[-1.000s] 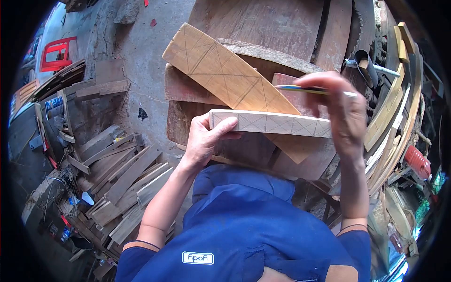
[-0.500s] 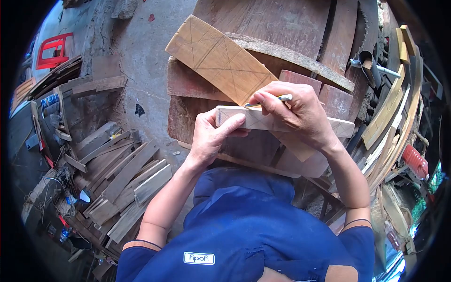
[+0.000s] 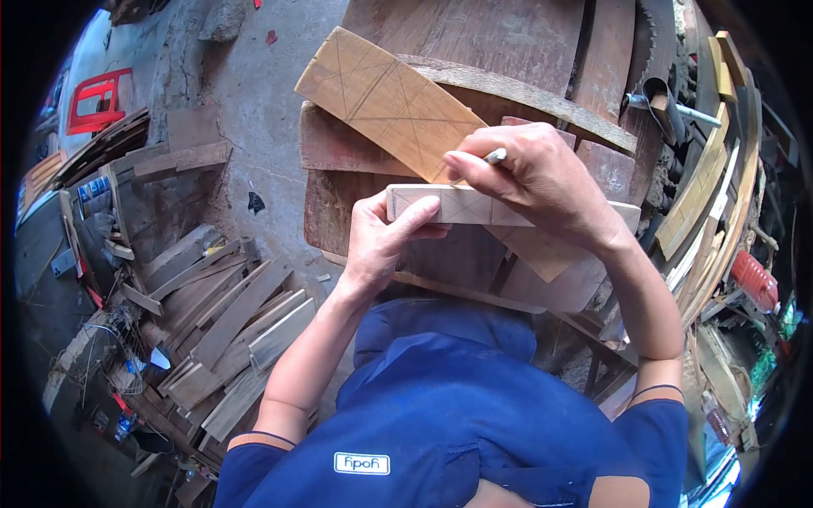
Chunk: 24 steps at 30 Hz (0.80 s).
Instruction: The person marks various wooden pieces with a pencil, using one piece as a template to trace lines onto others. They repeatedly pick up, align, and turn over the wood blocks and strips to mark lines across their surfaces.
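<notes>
My left hand (image 3: 385, 237) grips the left end of a narrow pale wooden strip (image 3: 474, 208), thumb on its near face and fingers behind. Pencilled crossing lines mark that face. Above the strip my right hand (image 3: 533, 182) is closed in a writing grip round a pencil (image 3: 495, 156); its tip is hidden or too small to make out near the strip's upper edge. A wider yellowish board (image 3: 381, 93) lies slantwise beneath the strip, and it too carries pencilled diagonals and cross lines.
Under the boards stands a low worn wooden bench (image 3: 500, 34). A saw blade (image 3: 654, 38) and a metal tube (image 3: 663, 110) lie at its right. Scrap wood (image 3: 237, 322) is heaped on the left, with long strips (image 3: 699, 195) stacked on the right. Farther off is a red plastic chair (image 3: 100, 100).
My right hand has lifted slightly up the view with the pencil, which now stands more upright. My left hand keeps its hold on the strip, and the view has shifted a little.
</notes>
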### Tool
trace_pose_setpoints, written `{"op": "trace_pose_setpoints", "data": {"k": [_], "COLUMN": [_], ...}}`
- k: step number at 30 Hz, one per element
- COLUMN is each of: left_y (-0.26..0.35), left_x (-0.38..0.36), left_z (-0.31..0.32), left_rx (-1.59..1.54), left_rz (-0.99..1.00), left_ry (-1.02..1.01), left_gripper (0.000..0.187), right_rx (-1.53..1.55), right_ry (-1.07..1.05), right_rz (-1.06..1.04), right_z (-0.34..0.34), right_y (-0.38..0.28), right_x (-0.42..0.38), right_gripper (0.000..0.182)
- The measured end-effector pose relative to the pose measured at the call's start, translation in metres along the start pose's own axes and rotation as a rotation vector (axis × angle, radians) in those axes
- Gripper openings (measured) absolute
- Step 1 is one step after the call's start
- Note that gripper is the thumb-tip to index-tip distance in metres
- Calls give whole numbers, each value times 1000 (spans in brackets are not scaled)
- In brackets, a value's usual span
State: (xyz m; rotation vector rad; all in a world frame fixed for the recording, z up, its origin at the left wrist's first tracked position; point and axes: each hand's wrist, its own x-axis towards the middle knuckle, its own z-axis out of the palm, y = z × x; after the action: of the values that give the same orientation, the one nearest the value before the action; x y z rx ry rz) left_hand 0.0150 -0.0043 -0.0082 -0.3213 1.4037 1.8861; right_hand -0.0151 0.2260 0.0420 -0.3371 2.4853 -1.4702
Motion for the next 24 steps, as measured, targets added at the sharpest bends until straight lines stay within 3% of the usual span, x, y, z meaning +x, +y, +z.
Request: {"op": "trace_pose_setpoints", "data": {"k": [5, 7, 9, 11, 15, 19, 24], "left_y": [0, 0, 0, 1, -1, -2, -1], "left_x": [0, -1, -1, -1, 0, 1, 1], "left_z": [0, 1, 2, 4, 1, -1, 0], "left_rx": [16, 7, -1, 1, 21, 12, 14], "left_rz": [-11, -7, -4, -3, -12, -8, -5], "left_ry": [8, 18, 25, 58, 42, 30, 33], "left_gripper": [31, 30, 29, 28, 27, 27, 26], "right_rx": [-96, -46, -63, -71, -236, -63, -79], "right_ry": [-17, -46, 3, -16, 27, 71, 74], "right_rz": [76, 254, 227, 354, 345, 391, 316], "right_z": [-29, -43, -54, -67, -78, -73, -63], "right_y": [3, -1, 7, 11, 18, 14, 9], "right_x": [-21, -32, -44, -54, -67, -68, -63], "right_gripper": [33, 34, 36, 38, 38, 38, 38]}}
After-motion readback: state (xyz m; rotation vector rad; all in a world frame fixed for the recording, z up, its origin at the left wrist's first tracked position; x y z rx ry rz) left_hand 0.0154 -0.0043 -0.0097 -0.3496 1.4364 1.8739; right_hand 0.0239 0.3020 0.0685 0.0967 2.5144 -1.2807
